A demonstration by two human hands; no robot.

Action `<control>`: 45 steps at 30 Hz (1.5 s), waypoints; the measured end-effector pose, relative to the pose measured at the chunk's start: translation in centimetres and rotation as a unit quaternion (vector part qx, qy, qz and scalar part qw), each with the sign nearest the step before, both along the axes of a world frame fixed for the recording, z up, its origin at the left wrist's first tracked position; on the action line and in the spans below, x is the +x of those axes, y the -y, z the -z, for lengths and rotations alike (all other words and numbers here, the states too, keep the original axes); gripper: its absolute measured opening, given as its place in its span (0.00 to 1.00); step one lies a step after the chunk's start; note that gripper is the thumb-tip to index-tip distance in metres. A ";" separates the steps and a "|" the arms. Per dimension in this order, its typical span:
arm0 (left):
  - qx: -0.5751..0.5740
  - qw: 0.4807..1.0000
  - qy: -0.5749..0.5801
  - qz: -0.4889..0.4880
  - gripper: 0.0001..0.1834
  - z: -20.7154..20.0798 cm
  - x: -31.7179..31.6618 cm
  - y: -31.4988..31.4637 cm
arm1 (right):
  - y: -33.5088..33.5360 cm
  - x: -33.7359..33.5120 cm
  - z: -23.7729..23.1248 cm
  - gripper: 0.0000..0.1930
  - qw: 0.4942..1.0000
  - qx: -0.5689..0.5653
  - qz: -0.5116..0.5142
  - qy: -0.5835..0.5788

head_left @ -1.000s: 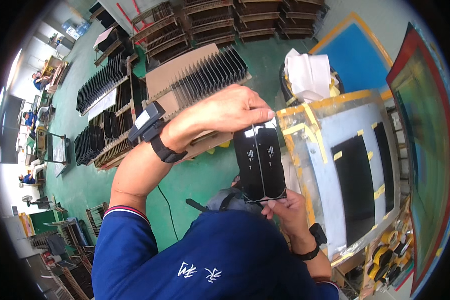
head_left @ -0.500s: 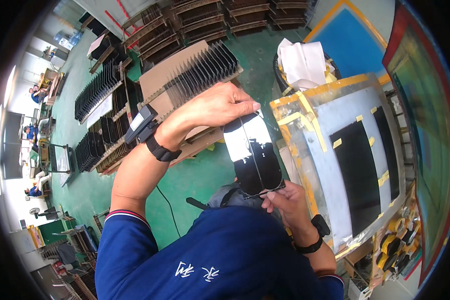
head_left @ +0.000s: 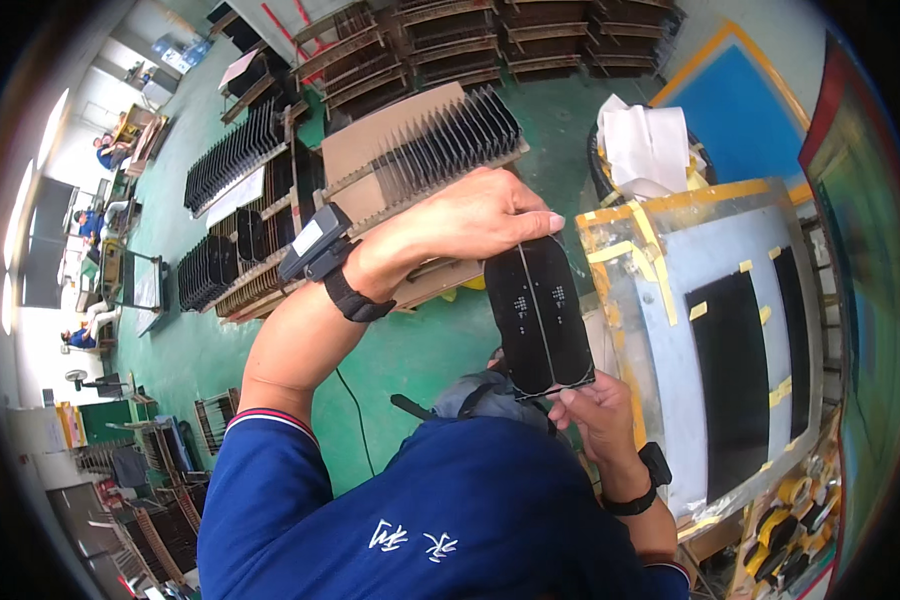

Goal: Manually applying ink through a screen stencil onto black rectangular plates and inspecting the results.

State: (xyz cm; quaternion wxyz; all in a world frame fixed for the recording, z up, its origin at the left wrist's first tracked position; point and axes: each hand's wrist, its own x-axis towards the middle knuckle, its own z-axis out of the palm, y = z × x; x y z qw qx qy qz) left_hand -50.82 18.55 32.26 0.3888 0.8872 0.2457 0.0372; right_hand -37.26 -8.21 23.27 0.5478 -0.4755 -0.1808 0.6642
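Both our left hand (head_left: 492, 213) and right hand (head_left: 599, 410) pinch the panel (head_left: 540, 320) beside the table (head_left: 676, 400), seemingly inspecting; moving it calls for steadiness.

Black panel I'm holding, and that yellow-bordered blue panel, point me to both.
Held black panel (head_left: 536, 317): head view, middle of its dark face.
Yellow-bordered blue panel (head_left: 738, 108): head view, middle of its blue area.

White lettering (head_left: 390, 537) on shirt (head_left: 530, 510) and panel (head_left: 516, 335)
Two characters stand on the blue shirt; tiny print flanks the black panel's centre line (head_left: 541, 318), too small to read.
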 end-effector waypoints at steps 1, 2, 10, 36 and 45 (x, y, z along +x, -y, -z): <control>-0.003 1.000 -0.003 -0.007 0.19 -0.1 -0.1 0.1 | 0.0 0.0 0.1 0.08 1.000 0.003 0.000 -0.005; -0.002 1.000 0.003 -0.005 0.19 -0.2 -0.1 0.2 | 0.0 0.0 0.3 0.08 1.000 0.007 0.003 -0.011; 0.019 1.000 -0.001 -0.020 0.22 -0.2 -1.0 1.0 | 0.0 0.2 0.5 0.07 0.999 0.002 -0.020 -0.033; -0.031 0.998 -0.002 -0.045 0.21 0.0 -1.0 0.7 | -0.1 1.1 -0.1 0.08 0.999 0.024 -0.024 0.008; -0.032 0.998 0.037 -0.038 0.22 0.0 -0.6 0.4 | -0.5 1.4 0.1 0.07 0.999 0.040 -0.018 0.010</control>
